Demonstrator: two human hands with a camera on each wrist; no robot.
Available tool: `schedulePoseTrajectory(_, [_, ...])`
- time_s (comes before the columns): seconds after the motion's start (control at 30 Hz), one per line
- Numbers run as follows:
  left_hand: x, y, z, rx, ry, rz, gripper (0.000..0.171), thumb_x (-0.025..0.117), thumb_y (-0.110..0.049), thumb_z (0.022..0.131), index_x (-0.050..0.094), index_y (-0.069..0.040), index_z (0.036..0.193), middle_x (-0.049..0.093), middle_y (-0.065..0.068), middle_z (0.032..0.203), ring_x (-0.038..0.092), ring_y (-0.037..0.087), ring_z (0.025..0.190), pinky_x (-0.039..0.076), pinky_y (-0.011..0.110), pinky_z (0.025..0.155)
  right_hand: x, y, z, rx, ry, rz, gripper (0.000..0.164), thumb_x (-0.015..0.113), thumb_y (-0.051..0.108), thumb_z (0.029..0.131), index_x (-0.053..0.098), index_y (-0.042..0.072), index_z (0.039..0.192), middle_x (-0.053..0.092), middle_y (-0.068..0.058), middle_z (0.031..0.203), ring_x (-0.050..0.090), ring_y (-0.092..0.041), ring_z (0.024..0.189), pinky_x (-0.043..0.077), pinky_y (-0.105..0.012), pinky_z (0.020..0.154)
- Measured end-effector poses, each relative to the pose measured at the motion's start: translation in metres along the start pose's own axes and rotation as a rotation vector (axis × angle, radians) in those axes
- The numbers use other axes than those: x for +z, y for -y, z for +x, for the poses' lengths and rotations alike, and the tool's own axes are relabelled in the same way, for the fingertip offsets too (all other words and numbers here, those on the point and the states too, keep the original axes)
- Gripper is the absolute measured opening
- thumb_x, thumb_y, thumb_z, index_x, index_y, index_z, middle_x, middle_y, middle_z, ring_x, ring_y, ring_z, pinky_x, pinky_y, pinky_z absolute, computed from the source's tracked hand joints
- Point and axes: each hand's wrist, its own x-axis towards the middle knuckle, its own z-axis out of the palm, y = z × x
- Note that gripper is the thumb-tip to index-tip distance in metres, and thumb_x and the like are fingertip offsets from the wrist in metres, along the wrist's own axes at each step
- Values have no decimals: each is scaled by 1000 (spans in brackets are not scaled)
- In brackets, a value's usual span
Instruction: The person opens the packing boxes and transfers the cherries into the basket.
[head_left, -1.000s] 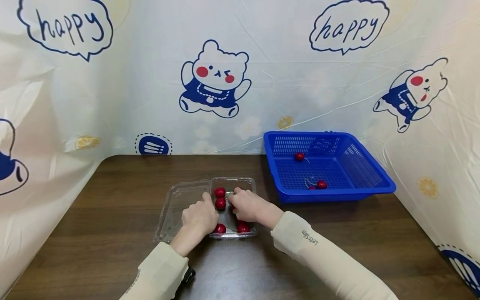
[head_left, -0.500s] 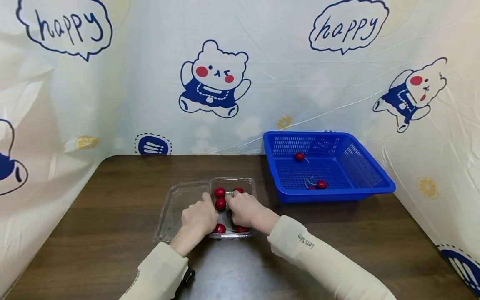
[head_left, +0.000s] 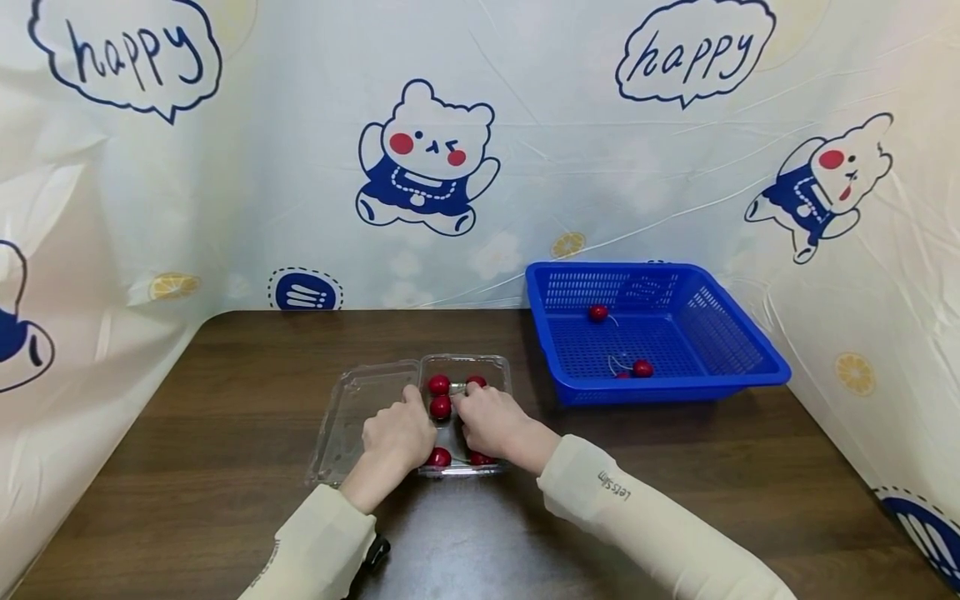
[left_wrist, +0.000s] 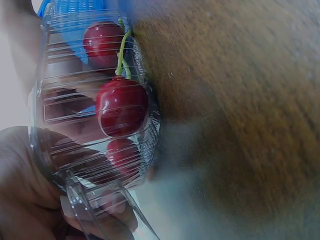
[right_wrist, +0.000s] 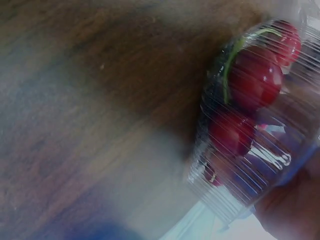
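Note:
A clear plastic clamshell box (head_left: 467, 472) stands on the table, its lid (head_left: 351, 421) folded out to the left. Several red cherries lie inside, among them a back-left cherry (head_left: 439, 384), one just in front (head_left: 440, 407) and a back-right one (head_left: 476, 381). My left hand (head_left: 399, 429) grips the box at its hinge side; in the left wrist view its fingers (left_wrist: 117, 212) curl at the plastic edge. My right hand (head_left: 493, 422) reaches down into the box's right half, fingertips hidden inside, so I cannot tell what they hold. Green stems show through the wall beside a cherry (left_wrist: 121, 106).
A blue perforated basket (head_left: 675, 385) stands at the back right, holding a few cherries, one at the rear (head_left: 597, 313) and one near the front (head_left: 642, 368). Behind the brown wooden table (head_left: 187, 467) hangs a printed cloth (head_left: 315, 167).
My right hand has shifted slightly left and toward me within the box, uncovering the back-right cherry. The front-right cherry sits a little further left. My left hand stays in place.

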Motion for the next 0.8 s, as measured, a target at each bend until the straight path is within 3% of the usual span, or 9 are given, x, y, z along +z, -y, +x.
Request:
schedulePoseTrajectory(0.27, [-1, -1, 0, -2, 5, 0, 28, 52, -19, 88, 47, 4, 104, 71, 27, 85, 65, 41, 71, 52, 52, 57, -8, -3, -2, -24, 21, 17, 21, 64, 17, 85, 66, 8, 104, 70, -12, 89, 68, -26, 76, 60, -41, 63])
schedulePoseTrajectory(0.47, [-1, -1, 0, -3, 5, 0, 29, 52, -19, 88, 47, 4, 105, 71, 27, 85, 65, 41, 70, 51, 51, 57, -10, -7, -3, -50, -38, 21, 13, 64, 16, 84, 65, 9, 95, 68, -11, 85, 67, -26, 74, 60, -41, 62])
schedulePoseTrajectory(0.8, [-1, -1, 0, -6, 12, -1, 31, 52, -19, 88, 47, 4, 107, 70, 26, 84, 64, 39, 68, 52, 51, 57, -16, -11, -7, -72, -88, 41, 10, 66, 15, 84, 66, 10, 93, 67, -9, 84, 66, -24, 74, 59, -40, 60])
